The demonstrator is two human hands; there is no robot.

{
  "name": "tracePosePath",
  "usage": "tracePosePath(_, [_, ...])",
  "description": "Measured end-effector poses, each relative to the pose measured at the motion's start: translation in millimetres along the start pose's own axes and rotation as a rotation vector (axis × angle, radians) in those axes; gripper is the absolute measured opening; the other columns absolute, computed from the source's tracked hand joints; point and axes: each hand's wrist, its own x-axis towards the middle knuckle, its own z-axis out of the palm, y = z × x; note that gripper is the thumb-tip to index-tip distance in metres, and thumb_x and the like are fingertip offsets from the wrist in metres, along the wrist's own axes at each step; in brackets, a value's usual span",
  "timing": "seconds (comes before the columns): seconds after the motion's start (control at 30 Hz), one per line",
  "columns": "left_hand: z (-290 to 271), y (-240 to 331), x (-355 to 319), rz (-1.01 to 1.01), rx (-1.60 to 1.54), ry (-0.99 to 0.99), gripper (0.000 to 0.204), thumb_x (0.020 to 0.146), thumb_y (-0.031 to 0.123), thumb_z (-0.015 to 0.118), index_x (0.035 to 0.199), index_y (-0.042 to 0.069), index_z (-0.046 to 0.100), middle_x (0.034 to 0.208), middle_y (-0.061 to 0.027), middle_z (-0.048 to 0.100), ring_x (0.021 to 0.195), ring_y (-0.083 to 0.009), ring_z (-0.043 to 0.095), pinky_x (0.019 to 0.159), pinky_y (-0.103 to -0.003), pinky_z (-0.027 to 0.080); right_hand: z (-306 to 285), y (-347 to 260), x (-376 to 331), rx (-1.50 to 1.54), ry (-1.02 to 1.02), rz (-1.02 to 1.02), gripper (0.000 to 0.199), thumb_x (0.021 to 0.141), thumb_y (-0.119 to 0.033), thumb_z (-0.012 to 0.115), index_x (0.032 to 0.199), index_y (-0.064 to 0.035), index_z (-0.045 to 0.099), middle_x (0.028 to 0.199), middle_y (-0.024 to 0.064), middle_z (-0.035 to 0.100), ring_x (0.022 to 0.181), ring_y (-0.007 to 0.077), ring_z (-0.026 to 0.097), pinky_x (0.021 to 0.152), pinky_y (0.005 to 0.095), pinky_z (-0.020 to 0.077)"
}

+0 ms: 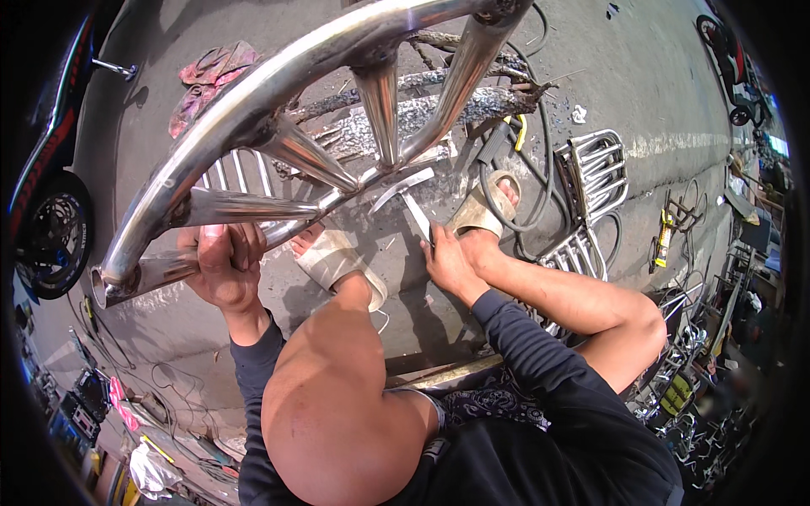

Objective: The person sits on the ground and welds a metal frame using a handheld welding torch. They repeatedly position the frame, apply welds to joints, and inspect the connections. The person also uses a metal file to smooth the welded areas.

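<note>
Concrete floor (591,72): lettered yellow packet (664,242); hands (223,268) (452,266) hold frame (380,110), hammer (417,216).

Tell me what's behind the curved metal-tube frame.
Through gaps in the frame show rough, mottled wood and thin silvery metal bars. The frame's tubes cover parts of both; what lies directly behind those tubes cannot be seen.

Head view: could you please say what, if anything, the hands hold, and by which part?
Left hand: shiny tubular metal frame, by its lower tube. Right hand: silver metal hammer, by its handle.
</note>
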Motion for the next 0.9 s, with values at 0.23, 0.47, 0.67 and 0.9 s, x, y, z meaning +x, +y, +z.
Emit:
tracePosePath(0.23, [33.0,-6.4,48.1,0.063,0.278,0.020,0.033,0.105,0.018,0.065,0.079,0.007,0.049,0.058,0.0011,0.041,0.047,-0.0062,0.036,0.043,-0.025,0.027,-33.3,0.6,79.7,0.066,0.129,0.191,0.034,0.101,-0.028,0.065,0.114,0.0031,0.065,0.106,0.0286,0.067,0.107,0.0476,0.066,0.092,0.0536,0.0520])
tracePosePath(0.47, [49.6,-17.1,45.6,0.101,0.428,0.074,0.028,0.108,0.018,0.062,0.087,0.001,0.057,0.058,0.0000,0.046,0.048,-0.0063,0.039,0.045,-0.026,0.030,-81.1,77.4,175.9,0.015,0.414,0.417,0.060,0.092,-0.041,0.076,0.119,0.0100,0.059,0.119,0.0350,0.068,0.113,0.0497,0.067,0.100,0.0493,0.0513])
tracePosePath(0.67, [52.4,-12.3,52.6,0.227,0.731,-0.065,0.032,0.109,0.020,0.062,0.082,0.003,0.056,0.059,0.0009,0.048,0.050,-0.0050,0.042,0.045,-0.025,0.030,-69.8,129.8,211.6,0.002,0.332,0.465,0.083,0.089,-0.043,0.079,0.137,0.0165,0.047,0.127,0.0395,0.065,0.120,0.0486,0.065,0.103,0.0469,0.0519])
tracePosePath(0.9, [81.4,7.6,59.8,0.169,0.943,-0.106,0.039,0.108,0.024,0.064,0.075,0.006,0.055,0.060,0.0047,0.048,0.057,-0.0050,0.044,0.051,-0.027,0.032,-144.6,144.7,212.4,0.974,0.080,0.700,0.017,0.100,-0.018,0.058,0.104,-0.0022,0.060,0.078,0.0093,0.062,0.065,0.0252,0.068,0.055,0.0442,0.0593])
